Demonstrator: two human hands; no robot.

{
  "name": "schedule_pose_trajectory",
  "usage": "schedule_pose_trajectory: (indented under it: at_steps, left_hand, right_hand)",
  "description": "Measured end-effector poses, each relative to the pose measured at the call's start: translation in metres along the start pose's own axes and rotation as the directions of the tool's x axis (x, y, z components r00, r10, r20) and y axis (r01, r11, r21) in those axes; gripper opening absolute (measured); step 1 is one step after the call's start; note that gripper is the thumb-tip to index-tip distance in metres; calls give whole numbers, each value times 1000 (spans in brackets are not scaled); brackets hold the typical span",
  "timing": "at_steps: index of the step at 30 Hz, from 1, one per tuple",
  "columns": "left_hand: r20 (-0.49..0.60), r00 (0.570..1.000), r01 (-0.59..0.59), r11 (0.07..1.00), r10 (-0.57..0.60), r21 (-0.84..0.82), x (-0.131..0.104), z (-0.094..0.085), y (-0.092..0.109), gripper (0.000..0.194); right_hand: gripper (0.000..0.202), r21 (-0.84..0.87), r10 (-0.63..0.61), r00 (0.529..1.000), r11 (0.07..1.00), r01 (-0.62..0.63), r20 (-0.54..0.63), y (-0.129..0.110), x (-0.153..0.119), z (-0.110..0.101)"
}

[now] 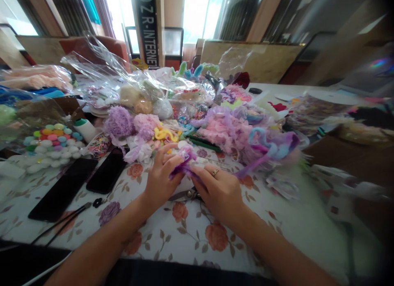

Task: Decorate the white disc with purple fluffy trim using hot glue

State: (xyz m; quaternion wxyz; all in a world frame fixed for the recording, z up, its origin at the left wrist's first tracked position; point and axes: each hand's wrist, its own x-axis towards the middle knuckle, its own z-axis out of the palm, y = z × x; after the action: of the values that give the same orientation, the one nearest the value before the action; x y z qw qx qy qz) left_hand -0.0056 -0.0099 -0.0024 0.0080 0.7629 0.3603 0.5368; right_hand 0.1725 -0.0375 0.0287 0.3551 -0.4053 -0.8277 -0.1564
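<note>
Between both hands is a small fluffy bundle [187, 154] in purple and white, held just above the table. My left hand [160, 177] is closed around its left side, fingers bent over it. On the right, my right hand [219, 191], with a ring on one finger, pinches the bundle's purple strand. A purple fuzzy yarn [250, 166] runs from behind my right hand toward a purple and blue length of yarn [272, 144]. Below the hands lie scissors [191, 193], partly hidden by my right hand.
Two dark phones [63, 190] lie at left beside a black cord [66, 220]. Wrapped pompoms [52, 144] are behind them. Heaped pink and lilac yarn [221, 128], a dark green stick [205, 143] and clear plastic bags [141, 83] fill the back. A brown box [347, 154] stands right.
</note>
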Motion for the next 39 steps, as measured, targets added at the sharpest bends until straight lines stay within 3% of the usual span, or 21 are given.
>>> schedule_pose_trajectory:
  at_steps: [4,9,15,23,29,36,39]
  left_hand:
    - [-7,999,-51,997,50,-56,1,-1,2,32]
    - [29,997,-63,991,67,-116,-1,-1,3,27]
    - [53,996,-67,990,74,-128,0,-1,8,36]
    - [34,987,-153,983,158,-103,0,-1,10,42]
    - [46,985,-158,982,164,-104,-1,0,8,42]
    - [26,993,-113,983,118,-143,3,-1,14,36]
    - [33,998,-43,984,49,-171,3,-1,16,34]
  right_hand:
    - [14,135,72,997,988,-73,10,-1,3,-2]
    - [9,292,151,989,946,-141,-11,-2,1,-2]
    - [8,398,207,978,894,-204,36,-2,6,-10]
    - [7,434,286,951,847,-307,115,-1,8,-22]
    - [14,448,401,897,778,-441,188,3,12,-26]
    - [17,442,456,861,740,-507,224,13,16,-23]
    - [18,446,459,860,736,-509,222,16,18,-24]
